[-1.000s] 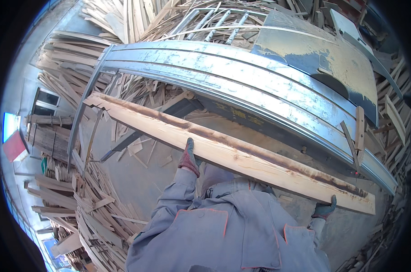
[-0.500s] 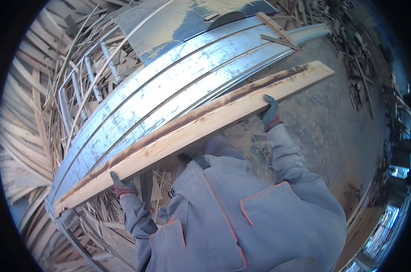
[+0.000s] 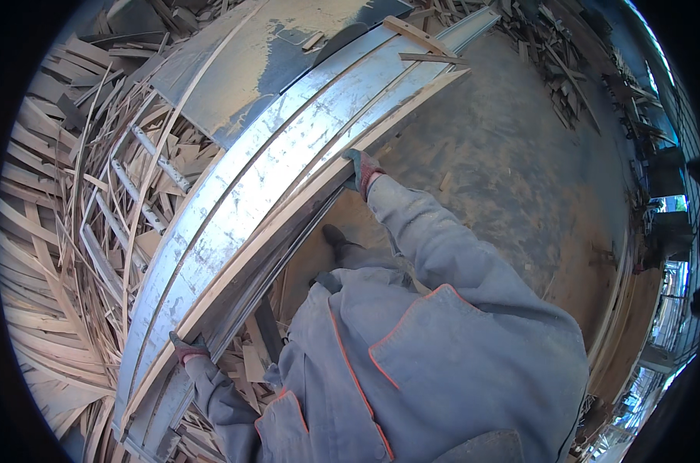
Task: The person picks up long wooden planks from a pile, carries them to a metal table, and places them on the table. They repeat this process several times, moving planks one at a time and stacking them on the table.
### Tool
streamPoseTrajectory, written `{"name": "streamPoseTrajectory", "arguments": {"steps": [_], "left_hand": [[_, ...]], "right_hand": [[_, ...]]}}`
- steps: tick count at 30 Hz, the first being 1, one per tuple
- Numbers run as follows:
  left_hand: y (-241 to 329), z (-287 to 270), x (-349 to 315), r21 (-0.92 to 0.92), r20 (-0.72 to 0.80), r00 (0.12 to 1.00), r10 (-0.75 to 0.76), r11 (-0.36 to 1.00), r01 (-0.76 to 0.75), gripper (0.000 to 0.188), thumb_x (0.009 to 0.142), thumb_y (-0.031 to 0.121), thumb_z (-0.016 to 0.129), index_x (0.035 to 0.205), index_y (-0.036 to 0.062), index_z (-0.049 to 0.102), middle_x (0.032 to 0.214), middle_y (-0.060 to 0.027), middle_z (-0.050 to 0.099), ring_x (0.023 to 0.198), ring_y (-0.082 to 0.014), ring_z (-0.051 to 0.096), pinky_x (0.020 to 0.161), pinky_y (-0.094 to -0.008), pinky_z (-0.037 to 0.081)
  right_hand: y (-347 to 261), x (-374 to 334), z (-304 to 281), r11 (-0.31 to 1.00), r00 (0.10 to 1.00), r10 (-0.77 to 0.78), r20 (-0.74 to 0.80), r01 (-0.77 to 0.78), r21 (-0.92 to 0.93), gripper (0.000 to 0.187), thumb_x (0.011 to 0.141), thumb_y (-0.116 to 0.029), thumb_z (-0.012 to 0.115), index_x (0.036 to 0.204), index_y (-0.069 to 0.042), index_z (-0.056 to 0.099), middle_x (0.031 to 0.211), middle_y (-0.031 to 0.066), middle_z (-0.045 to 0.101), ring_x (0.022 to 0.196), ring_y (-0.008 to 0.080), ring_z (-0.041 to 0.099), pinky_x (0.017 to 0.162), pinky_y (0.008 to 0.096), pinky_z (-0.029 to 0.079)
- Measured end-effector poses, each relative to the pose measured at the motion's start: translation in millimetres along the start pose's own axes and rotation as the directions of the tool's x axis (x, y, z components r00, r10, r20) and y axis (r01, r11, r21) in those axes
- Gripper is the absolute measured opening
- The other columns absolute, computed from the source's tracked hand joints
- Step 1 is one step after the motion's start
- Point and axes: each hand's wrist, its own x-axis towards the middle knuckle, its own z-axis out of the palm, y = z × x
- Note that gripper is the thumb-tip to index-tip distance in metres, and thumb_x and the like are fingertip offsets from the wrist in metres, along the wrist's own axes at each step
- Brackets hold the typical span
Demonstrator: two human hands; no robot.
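A long wooden plank stands tipped up along the near side of the shiny metal machine bed, its narrow edge facing up. My left hand, in a dark glove with a reddish cuff, is closed round the plank toward its near-left end. Farther along, my right hand, gloved alike, grips the same plank with its fingers over the top edge. The plank's broad near face lies in shadow, and its far side is hidden.
A sawdust-covered metal plate adjoins the bed. Across its far end lie a short wooden bar and a thin strip. Scrap wood heaps up at the left, around a metal rail frame. Dusty floor spreads at the right.
The plank has turned from showing its broad pale face and dark-stained side to standing on edge. Both hands have moved with it, closer to the metal bed. The view has shifted too.
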Motion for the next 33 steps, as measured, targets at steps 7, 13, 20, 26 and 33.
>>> {"name": "streamPoseTrajectory", "arguments": {"steps": [7, 13, 20, 26, 33], "left_hand": [[2.6, 89.5, -55.6, -0.515, -0.146, 0.989, 0.028, 0.851, -0.1, 0.101, 0.096, 0.084, 0.031, 0.161, 0.0075, 0.031, 0.161, -0.0237, 0.037, 0.145, -0.0445, 0.04, 0.116, -0.0679, 0.038], [22.4, 128.1, -71.2, -0.41, -0.205, 0.969, 0.138, 0.887, -0.213, 0.107, 0.09, 0.091, 0.032, 0.163, 0.0127, 0.027, 0.162, -0.0237, 0.033, 0.148, -0.0437, 0.035, 0.117, -0.0704, 0.035], [24.1, 128.2, -48.6, -0.38, -0.2, 0.971, 0.131, 0.903, -0.2, 0.123, 0.075, 0.101, 0.038, 0.166, 0.0218, 0.014, 0.163, -0.0233, 0.025, 0.15, -0.0479, 0.029, 0.116, -0.0747, 0.032], [19.9, 133.9, -50.8, -0.365, -0.238, 0.957, 0.163, 0.899, -0.244, 0.123, 0.075, 0.101, 0.037, 0.166, 0.0213, 0.015, 0.163, -0.0231, 0.027, 0.15, -0.0464, 0.03, 0.117, -0.0732, 0.033], [2.8, 130.3, -46.2, -0.335, -0.281, 0.926, 0.251, 0.879, -0.34, 0.116, 0.08, 0.098, 0.039, 0.165, 0.0215, 0.023, 0.165, -0.017, 0.029, 0.149, -0.0428, 0.032, 0.119, -0.0712, 0.028]], "right_hand": [[-13.1, 72.7, 12.2, 0.949, 0.993, -0.111, 0.046, 0.119, -0.293, 0.048, 0.087, -0.035, 0.073, 0.125, -0.009, 0.06, 0.12, 0.0178, 0.064, 0.108, 0.0342, 0.066, 0.091, 0.0514, 0.062], [-23.8, 63.3, 24.8, 0.998, 0.997, 0.004, 0.076, 0.001, -0.062, 0.059, 0.088, -0.04, 0.073, 0.132, -0.005, 0.055, 0.125, 0.0227, 0.062, 0.11, 0.038, 0.067, 0.094, 0.053, 0.061], [-10.1, -16.6, 41.4, 0.961, 0.971, -0.214, 0.104, 0.228, -0.158, 0.083, 0.088, -0.059, 0.076, 0.147, -0.007, 0.048, 0.146, 0.0217, 0.049, 0.105, 0.0439, 0.07, 0.083, 0.0508, 0.063], [9.8, -13.1, 32.7, 0.955, 0.947, -0.279, 0.162, 0.29, -0.055, 0.074, 0.094, -0.061, 0.069, 0.144, -0.009, 0.051, 0.141, 0.0162, 0.059, 0.107, 0.0439, 0.071, 0.086, 0.0537, 0.061], [13.3, -10.3, 21.2, 0.957, 0.946, -0.283, 0.16, 0.29, -0.027, 0.069, 0.097, -0.057, 0.067, 0.144, -0.01, 0.052, 0.135, 0.0159, 0.061, 0.108, 0.0418, 0.07, 0.086, 0.0545, 0.06]]}}
